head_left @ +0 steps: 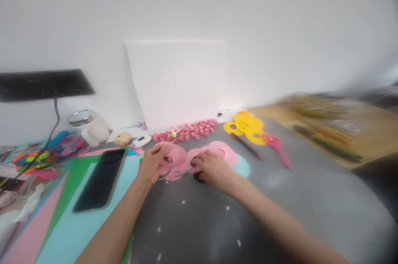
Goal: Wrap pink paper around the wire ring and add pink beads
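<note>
My left hand [153, 165] is closed in a pinch at the edge of pink paper [177, 155], near the middle of the dark table mat. My right hand [214, 169] curls over a pair of scissors [184, 171] with dark handles, its blades pointing left toward the pink paper. Beside the right hand lie more round pink paper pieces [228, 154], overlapping a light blue one [242, 167]. Behind both hands spreads a row of small pink rolled paper flowers [195, 129].
Yellow paper rings [247, 125], a dark pencil [247, 146] and pink scissors [280, 151] lie to the right. On the left, a phone [101, 181] rests on coloured sheets [66, 210]. A white mug [95, 129] and a white board [178, 83] stand by the wall. Paper scraps [183, 202] dot the mat.
</note>
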The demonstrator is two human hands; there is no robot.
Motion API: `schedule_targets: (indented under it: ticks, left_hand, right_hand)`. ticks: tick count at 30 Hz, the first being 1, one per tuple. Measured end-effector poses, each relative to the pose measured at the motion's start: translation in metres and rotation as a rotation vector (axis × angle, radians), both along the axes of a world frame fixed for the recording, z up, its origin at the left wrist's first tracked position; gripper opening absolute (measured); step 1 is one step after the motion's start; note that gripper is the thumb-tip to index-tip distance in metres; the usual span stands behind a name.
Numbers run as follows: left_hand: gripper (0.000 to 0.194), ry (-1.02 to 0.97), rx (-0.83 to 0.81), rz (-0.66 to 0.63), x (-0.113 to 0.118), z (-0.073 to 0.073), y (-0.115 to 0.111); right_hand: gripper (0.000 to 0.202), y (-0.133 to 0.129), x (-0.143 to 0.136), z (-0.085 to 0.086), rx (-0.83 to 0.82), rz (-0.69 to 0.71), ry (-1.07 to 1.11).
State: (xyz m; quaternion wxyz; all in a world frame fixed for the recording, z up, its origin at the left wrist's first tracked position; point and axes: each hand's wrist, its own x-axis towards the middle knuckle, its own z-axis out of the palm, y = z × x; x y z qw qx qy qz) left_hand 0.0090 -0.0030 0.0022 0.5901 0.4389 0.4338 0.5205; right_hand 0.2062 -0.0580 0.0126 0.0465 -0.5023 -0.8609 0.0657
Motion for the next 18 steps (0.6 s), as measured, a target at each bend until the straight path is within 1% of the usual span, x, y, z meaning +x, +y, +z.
schedule_targets:
  ticks: [2, 4, 6, 8, 10, 14, 16, 18]
  left_hand:
    - [0.025, -0.044, -0.048, 0.011, 0.0, 0.001, 0.001]
    - [0.029, -0.076, -0.086, 0.019, -0.001, 0.002, 0.002]
    - [0.03, -0.091, -0.096, 0.025, -0.001, 0.002, 0.003]
    - [0.028, -0.092, -0.095, 0.023, -0.002, 0.002, 0.004]
    - [0.027, -0.088, -0.095, 0.024, -0.003, 0.002, 0.004]
    - [0.027, -0.083, -0.085, 0.028, -0.003, 0.004, 0.003]
    - [0.027, -0.076, -0.079, 0.002, -0.002, 0.005, 0.002]
    - [0.025, -0.054, -0.073, -0.053, -0.001, 0.007, -0.001]
  right_hand:
    - [0.023, 0.001, -0.002, -0.006, 0.014, 0.032, -0.025]
    - [0.018, 0.001, -0.002, -0.008, 0.022, 0.057, -0.051]
    - [0.017, -0.001, 0.0, -0.006, 0.027, 0.069, -0.063]
    - [0.02, -0.003, 0.005, -0.003, 0.013, 0.061, -0.033]
    - [0.027, -0.005, 0.015, 0.002, -0.037, 0.026, 0.054]
    - [0.037, -0.006, 0.037, 0.013, -0.122, -0.076, 0.341]
    - [0.039, -0.004, 0.044, 0.015, -0.145, -0.116, 0.449]
    - [0.043, 0.0, 0.044, 0.016, -0.146, -0.124, 0.507]
